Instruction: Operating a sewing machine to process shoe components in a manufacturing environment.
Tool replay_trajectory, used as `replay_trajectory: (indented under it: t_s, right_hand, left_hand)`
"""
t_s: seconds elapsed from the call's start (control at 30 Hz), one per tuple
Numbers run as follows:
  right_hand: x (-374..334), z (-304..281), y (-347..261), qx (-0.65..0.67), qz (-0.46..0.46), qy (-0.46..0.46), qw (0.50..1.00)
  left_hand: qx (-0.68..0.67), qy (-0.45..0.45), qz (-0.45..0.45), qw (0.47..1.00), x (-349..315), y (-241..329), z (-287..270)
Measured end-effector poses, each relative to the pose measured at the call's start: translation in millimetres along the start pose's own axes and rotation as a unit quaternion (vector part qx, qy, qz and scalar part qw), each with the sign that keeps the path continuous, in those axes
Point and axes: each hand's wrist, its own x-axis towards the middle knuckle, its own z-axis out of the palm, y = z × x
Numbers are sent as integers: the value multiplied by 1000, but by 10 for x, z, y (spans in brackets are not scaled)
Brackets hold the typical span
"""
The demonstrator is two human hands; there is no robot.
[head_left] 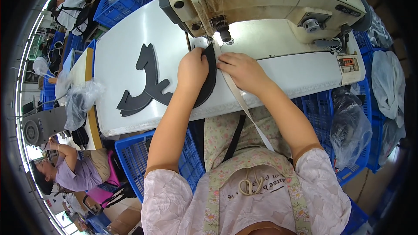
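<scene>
Under the head of the sewing machine [261,0] lies a dark curved piece of material [209,80], with a pale tape [238,95] along its right edge. My left hand [193,70] is closed on the curved piece, its thumb and fingertips near the needle area. On the other side, my right hand [244,73] has its fingers together at the tape, close to the curved edge. The tape's tail hangs over the table edge towards my lap. What my fingertips press underneath is hidden.
Several dark cut-out pieces [150,76] lie on the white table [117,52] to the left. Blue crates [135,156] stand below, and others stand right and behind. A clear plastic bag [348,130] fills the right one. At left, a co-worker [80,169] sits at another machine.
</scene>
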Motion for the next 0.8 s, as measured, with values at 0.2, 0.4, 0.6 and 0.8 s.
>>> replay_trajectory:
  t_s: [0.2,0.4,0.6,0.8]
  right_hand:
    - [12,-3,-4,-11,-5,6,1000]
    - [1,2,-4,-8,-9,3,1000]
    - [-5,-8,17,-6,-12,-2,1000]
    - [-10,13,13,-3,6,-26,1000]
  left_hand:
    - [-11,20,2,1000,31,-14,59]
    - [-9,24,21,999,39,-45,91]
    - [-1,-8,-13,1000,70,-28,69]
    - [-14,7,7,1000,93,-39,65]
